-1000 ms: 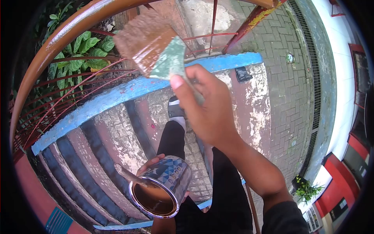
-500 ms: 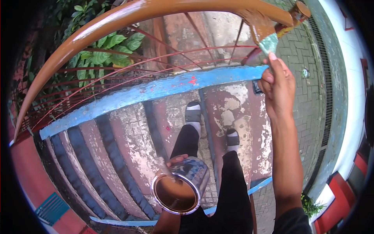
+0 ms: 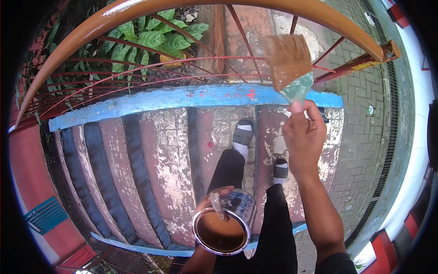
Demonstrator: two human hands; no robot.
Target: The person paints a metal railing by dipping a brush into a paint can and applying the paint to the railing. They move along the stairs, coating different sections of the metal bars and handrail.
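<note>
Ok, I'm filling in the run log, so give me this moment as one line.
right hand: holds paintbrush | left hand: holds paint can | near: railing

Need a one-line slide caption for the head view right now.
Right hand raises a brown-loaded paintbrush below the curved handrail; left hand holds an open paint can over the stairs.

Bright even daylight, soft shadows; strong fisheye bending, black vignette corners; centre sharp, edges smeared.

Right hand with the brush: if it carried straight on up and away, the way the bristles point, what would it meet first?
Most likely the brown handrail. The right hand aims the paintbrush up at it, thin red bars lying alongside; depth is unclear.
</note>
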